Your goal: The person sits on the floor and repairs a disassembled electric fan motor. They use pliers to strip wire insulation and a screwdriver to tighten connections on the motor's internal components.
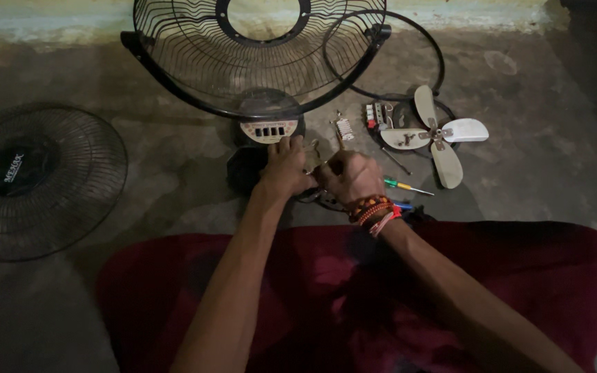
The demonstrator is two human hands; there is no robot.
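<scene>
While both hands meet below fan base | left hand presses dark part | right hand closed, its content hidden

A black wire fan guard lies at the left of the frame on a mottled grey-brown floor. At centre right, pale cream fan blades sit above a green-and-yellow screwdriver. Red and orange bangles band the wrist above a deep maroon cloth across the lower frame.
</scene>
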